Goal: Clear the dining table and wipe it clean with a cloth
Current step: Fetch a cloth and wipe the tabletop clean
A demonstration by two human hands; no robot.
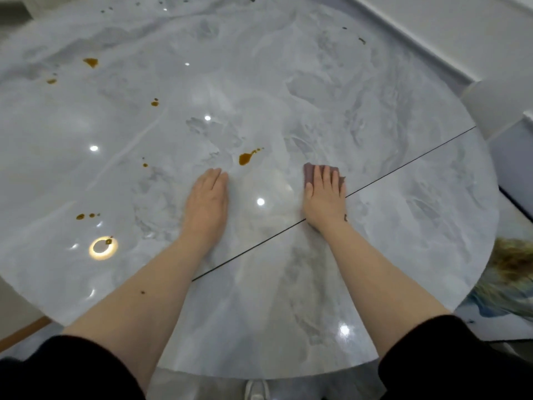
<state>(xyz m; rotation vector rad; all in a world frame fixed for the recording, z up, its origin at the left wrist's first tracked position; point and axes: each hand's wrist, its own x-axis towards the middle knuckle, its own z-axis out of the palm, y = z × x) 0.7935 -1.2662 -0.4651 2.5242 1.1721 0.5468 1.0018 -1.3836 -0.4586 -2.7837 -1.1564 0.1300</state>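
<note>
A round grey marble dining table (403, 197) fills the view, crossed by a thin dark seam. My right hand (324, 194) lies flat with straight fingers on a small mauve cloth (308, 173), pressing it against the tabletop near the middle. My left hand (207, 197) rests flat on the bare marble, fingers straight and together. A brown sauce stain (246, 157) sits just beyond and between both hands. Smaller brown spots (90, 62) are scattered over the left and far parts of the table.
A white chair back (496, 105) stands at the table's right edge. A patterned rug (507, 284) lies on the floor to the right. A white wall skirting (432, 47) runs behind the table. Ceiling lights reflect on the glossy top.
</note>
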